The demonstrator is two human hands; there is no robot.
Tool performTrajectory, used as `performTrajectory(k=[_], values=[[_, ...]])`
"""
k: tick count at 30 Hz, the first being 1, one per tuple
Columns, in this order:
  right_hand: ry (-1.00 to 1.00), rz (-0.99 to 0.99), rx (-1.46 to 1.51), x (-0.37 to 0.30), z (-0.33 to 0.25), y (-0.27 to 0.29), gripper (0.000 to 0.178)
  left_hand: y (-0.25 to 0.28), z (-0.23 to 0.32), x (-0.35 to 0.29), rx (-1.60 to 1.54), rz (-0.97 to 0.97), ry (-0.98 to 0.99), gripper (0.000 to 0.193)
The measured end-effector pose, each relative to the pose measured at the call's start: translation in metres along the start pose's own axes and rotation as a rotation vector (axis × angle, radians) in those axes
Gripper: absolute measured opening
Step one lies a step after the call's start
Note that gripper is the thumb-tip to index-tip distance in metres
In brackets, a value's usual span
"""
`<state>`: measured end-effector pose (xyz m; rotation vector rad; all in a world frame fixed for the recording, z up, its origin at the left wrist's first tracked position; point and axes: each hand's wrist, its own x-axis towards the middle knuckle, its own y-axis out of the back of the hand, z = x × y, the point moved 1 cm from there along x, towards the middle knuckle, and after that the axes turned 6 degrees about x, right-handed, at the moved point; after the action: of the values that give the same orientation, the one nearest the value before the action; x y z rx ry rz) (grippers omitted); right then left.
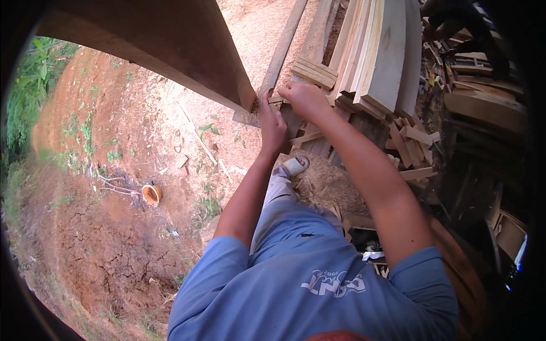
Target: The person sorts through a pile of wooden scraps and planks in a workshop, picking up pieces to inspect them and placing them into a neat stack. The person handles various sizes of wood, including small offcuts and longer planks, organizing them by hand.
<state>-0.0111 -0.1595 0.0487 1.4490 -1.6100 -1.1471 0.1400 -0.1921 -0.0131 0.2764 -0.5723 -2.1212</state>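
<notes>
My left hand [274,126] is raised beside the lower end of a thick dark wooden post [187,51], its fingers close together. What it grips is hidden. Just right of it, my right hand [306,101] is closed, fingertips pinched at the end of a narrow wooden strip [276,99] that shows in the gap between my hands. A short stack of cut wood pieces [314,72] lies right beyond my right hand. Under both hands is a greyish board surface [291,120], partly covered by my arms.
Long planks [387,57] are stacked at the upper right, with offcuts [412,142] heaped below them. More timber [486,108] fills the dark right side. Sawdust covers the ground ahead. An orange bucket [152,194] lies on bare soil at left. My sandalled foot [296,165] is below my hands.
</notes>
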Motion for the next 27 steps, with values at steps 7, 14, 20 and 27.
performTrajectory(k=[7,14,20,27], values=[[0.026,0.011,0.023,-0.0016,0.0033,-0.0017,0.022,0.0004,0.0070,0.0008,0.012,-0.026,0.005,0.065],[0.041,0.055,0.031,-0.0032,0.0009,0.0003,0.019,-0.0020,0.0043,0.0010,0.065,-0.013,-0.053,0.062],[0.053,0.040,0.033,-0.0023,0.0046,-0.0005,0.018,-0.0035,0.0062,0.0017,0.100,0.002,-0.101,0.059],[0.004,0.063,0.060,-0.0050,0.0015,0.0047,0.024,-0.0048,0.0026,0.0023,0.092,0.017,-0.130,0.058]])
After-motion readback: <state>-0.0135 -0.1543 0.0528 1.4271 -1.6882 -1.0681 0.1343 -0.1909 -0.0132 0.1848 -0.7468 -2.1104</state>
